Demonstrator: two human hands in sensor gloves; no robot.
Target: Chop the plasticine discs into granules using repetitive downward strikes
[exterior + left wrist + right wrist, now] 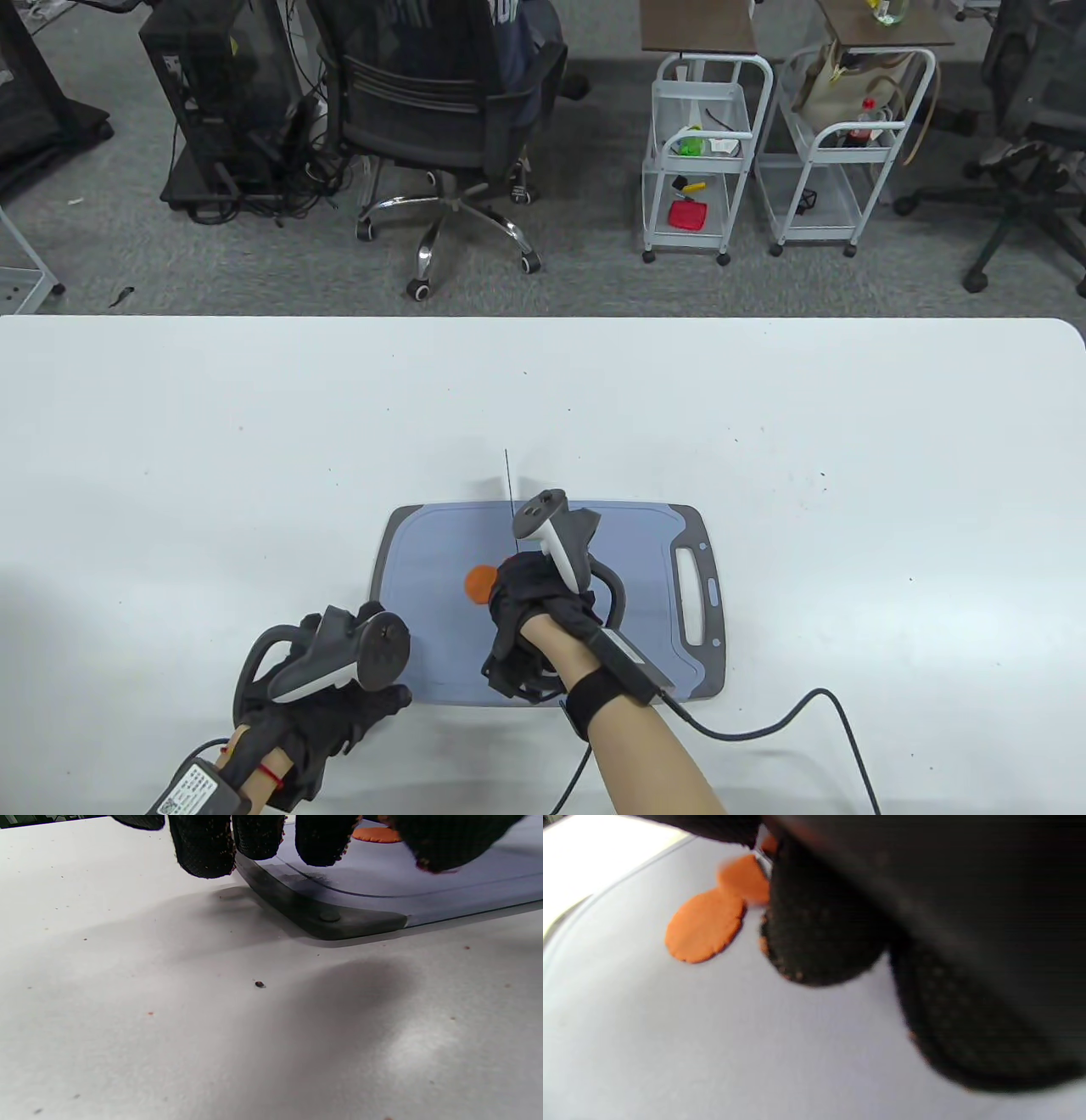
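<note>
An orange plasticine disc [480, 582] lies on the blue-grey cutting board [645, 552], partly hidden by my right hand [522, 594]. The right hand grips a knife [510, 497]; its blade shows edge-on as a thin line pointing away over the board. The right wrist view shows two flat orange discs side by side [704, 925] [744, 878] beside my gloved fingers [818, 933]. My left hand [373, 709] lies empty at the board's front left corner. Its fingertips [203, 849] hang over the board's edge [331, 916], with a disc [375, 834] behind them.
The board has a handle slot [697, 594] at its right end. A black cable [797, 713] runs from my right wrist across the white table [254, 467]. Small crumbs dot the table by the board's corner [259, 984]. An office chair and carts stand beyond the far edge.
</note>
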